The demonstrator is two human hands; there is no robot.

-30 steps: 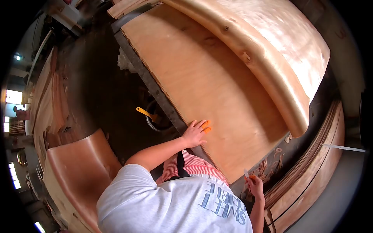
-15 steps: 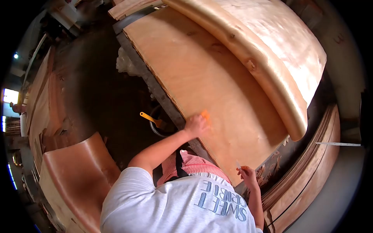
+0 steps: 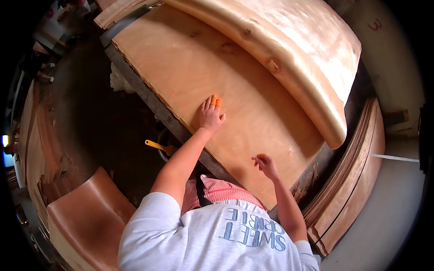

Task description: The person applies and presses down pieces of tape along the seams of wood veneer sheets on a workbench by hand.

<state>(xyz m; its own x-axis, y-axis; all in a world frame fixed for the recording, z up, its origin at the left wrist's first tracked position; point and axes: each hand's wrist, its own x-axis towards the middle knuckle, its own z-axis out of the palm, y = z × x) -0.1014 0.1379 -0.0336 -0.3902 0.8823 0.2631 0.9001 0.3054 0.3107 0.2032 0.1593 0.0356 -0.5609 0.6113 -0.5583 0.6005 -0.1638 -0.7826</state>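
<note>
My left hand (image 3: 211, 116) lies palm down on a pale wood veneer sheet (image 3: 181, 77), its fingers stretched out and orange wraps on two of them. Over the near end of that sheet, my right hand (image 3: 266, 166) is closed in a pinch, with orange on its fingertips as well. A small pale bit shows at those fingertips, too small to name. Beyond both hands, a large sheet of veneer (image 3: 289, 77) is folded back in a thick roll across the stack, with knots along its bend.
A yellow-handled brush (image 3: 156, 145) rests in a bucket, partly hidden by my left arm. Stacked veneer (image 3: 348, 180) stands along the right. A curved brown sheet (image 3: 92, 217) is at lower left. Clear plastic (image 3: 121, 81) hangs by the table's dark edge (image 3: 149, 95).
My left hand has moved farther up the sheet and lies flat. My right hand has come inward over the sheet, still pinched. The view has shifted slightly.
</note>
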